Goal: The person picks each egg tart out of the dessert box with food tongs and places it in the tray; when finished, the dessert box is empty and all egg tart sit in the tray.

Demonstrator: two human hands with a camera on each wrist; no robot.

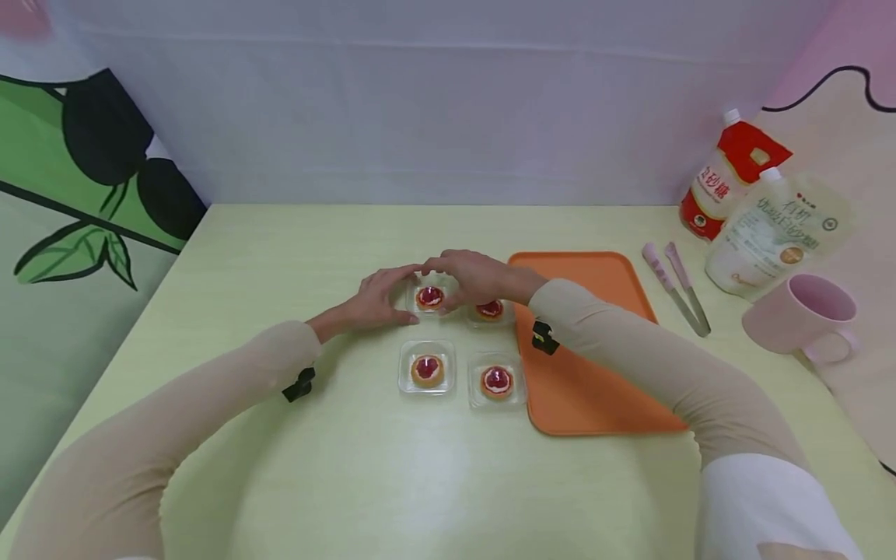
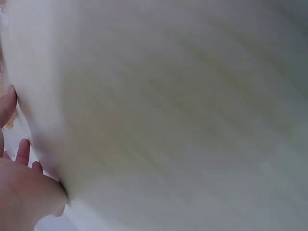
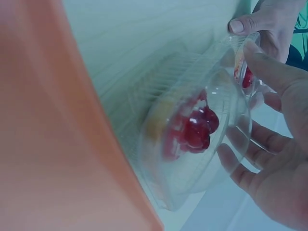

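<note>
The left hand [image 1: 378,299] and the right hand [image 1: 472,278] meet at the far left box [image 1: 414,301], which stands on the table [image 1: 315,467]. The left hand grasps this box from its left side, with the thumb near and the fingers at the far edge. The right hand grasps it from the right side; in the right wrist view, its thumb lies against the rim, and the other fingers are bent loosely.

The box is of clear plastic, and inside is a small tart [image 1: 430,297] with red, shiny fruit. I judge that it is light, with thin walls that bend easily under force and a smooth, slippery surface. The tart should be soft and fragile, so I would hold the box low at its firm rim, on two opposite sides, keep it level, and not press the middle of the top.

Under the right wrist is the far right box [image 1: 478,320]. Nearer to the person are the near left box [image 1: 406,375] and the near right box [image 1: 516,393], each with a tart. Just beside the right pair lies an orange tray [image 1: 581,404]. Further right are tongs [image 1: 674,292], a mug [image 1: 780,319] and two bags [image 1: 777,237].
</note>
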